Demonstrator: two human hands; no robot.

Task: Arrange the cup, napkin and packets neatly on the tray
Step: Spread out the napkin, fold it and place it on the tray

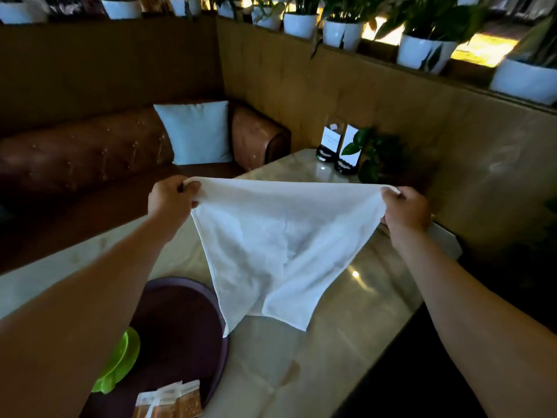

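A white cloth napkin [280, 245] hangs spread out in the air above the table. My left hand [171, 200] pinches its upper left corner and my right hand [407, 211] pinches its upper right corner. Its lower corners dangle over the rim of a round dark tray [193, 300] at the lower left. On the tray lie several brown-and-white packets [168, 401] near the front. A green cup or saucer [119, 362] shows on the tray, mostly hidden behind my left forearm.
The pale marble table [301, 372] runs from front to back, its right edge dropping into shadow. Two card stands [337, 149] and a small plant [376, 158] sit at its far end. A brown leather sofa [90, 152] with a white cushion stands to the left.
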